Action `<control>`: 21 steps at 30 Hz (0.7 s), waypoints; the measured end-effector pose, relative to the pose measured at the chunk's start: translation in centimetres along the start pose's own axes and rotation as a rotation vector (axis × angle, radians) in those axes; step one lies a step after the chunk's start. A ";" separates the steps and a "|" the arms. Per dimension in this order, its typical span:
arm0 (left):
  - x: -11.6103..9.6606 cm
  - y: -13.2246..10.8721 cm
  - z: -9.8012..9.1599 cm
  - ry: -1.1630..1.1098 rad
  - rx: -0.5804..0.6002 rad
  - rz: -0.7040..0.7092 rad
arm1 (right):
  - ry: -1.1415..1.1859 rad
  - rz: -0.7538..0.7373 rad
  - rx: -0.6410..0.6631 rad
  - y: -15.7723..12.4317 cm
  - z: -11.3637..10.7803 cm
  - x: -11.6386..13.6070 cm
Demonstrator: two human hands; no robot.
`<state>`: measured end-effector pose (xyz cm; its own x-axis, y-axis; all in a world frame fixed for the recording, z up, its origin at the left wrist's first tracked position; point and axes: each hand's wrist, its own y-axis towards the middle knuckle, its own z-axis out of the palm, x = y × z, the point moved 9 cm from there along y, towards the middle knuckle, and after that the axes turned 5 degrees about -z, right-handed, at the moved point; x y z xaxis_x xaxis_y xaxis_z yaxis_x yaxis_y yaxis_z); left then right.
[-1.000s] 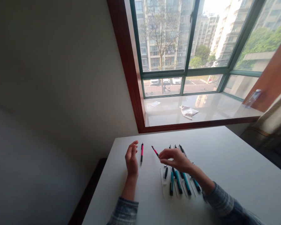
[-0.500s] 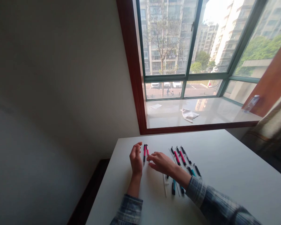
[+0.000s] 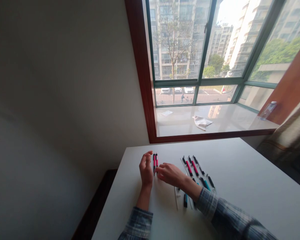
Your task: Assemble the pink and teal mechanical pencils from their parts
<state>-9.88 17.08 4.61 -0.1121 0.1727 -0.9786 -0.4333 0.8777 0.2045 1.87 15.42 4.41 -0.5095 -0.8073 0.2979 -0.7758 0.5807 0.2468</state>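
Note:
Two pink-and-black pens lie side by side near the table's far edge, the left pen [image 3: 154, 159] close to my left hand and the right pen [image 3: 157, 158] parallel to it. My left hand [image 3: 146, 169] rests on its edge just left of them, fingers loosely curved and holding nothing. The fingertips of my right hand [image 3: 170, 174] are closed on the near end of the right pen, hiding its tip. Under and beyond my right forearm lie pen parts: pink barrels [image 3: 189, 168], black pieces [image 3: 198, 165], teal-and-black barrels [image 3: 185, 200] and a thin white refill [image 3: 176, 198].
The white table [image 3: 240, 173] meets a wall [image 3: 90, 83] at its left. Behind it, a windowsill [image 3: 227, 123] holds a crumpled cloth or tissue [image 3: 202, 122] and a clear bottle [image 3: 268, 110]. A curtain [image 3: 290, 133] hangs at the right.
My right hand has shifted slightly left, bringing the right pen from a slant to parallel with the left one. My left hand has barely moved.

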 end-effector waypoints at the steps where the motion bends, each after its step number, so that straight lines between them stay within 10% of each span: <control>1: 0.0 0.0 0.0 0.003 0.001 0.000 | 0.028 0.005 -0.007 -0.2 -0.2 -0.2; 11: -0.5 -0.5 1.6 0.012 0.074 0.024 | 0.175 0.235 -0.142 -7.5 -6.9 -9.9; 21: -0.8 -1.0 3.1 0.056 0.145 0.026 | 0.150 0.249 0.034 -8.6 -6.1 -13.3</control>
<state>-6.61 17.42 5.13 -0.1730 0.1741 -0.9694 -0.2964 0.9294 0.2198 17.62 21.79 3.93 -0.6269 -0.6146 0.4788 -0.6473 0.7529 0.1188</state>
